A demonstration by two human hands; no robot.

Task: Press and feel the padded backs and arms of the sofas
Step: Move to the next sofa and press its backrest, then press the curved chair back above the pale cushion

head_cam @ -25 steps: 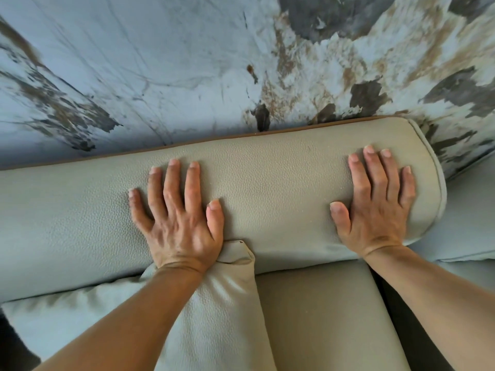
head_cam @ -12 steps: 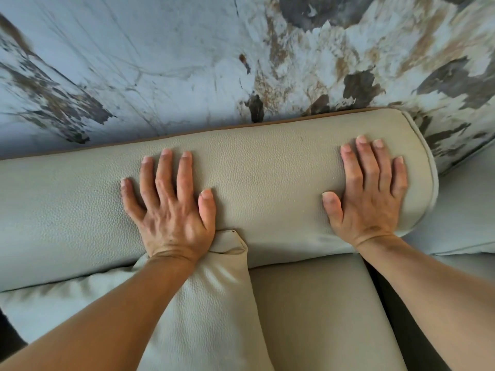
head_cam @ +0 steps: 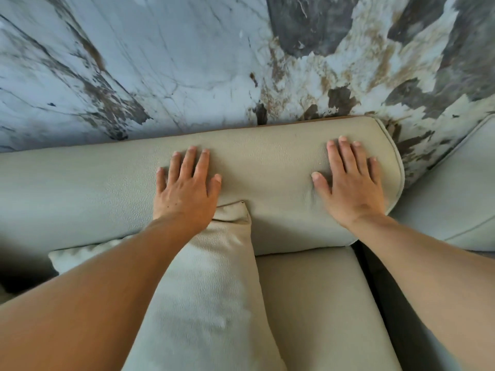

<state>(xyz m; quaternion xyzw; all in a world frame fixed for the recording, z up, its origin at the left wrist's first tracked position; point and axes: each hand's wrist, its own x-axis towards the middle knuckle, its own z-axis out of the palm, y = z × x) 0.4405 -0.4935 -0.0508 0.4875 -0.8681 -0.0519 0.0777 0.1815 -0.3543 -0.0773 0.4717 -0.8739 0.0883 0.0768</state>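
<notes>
Head view, one item: padded sofa back [head_cam: 267,167], pale grained leather, set against a marbled wall [head_cam: 160,62] and running across mid-frame. Left hand [head_cam: 184,191] lay flat on it, fingers spread, gripping nothing; its wrist crossed the top corner of a loose cushion [head_cam: 209,277]. Right hand [head_cam: 351,188] lay flat and splayed near the back's piped right end [head_cam: 400,172], shallow creases beside the thumb. Risks, as judged: cushion shifting under the left wrist; right palm sliding off the rounded end; pressure too light to read the padding.
</notes>
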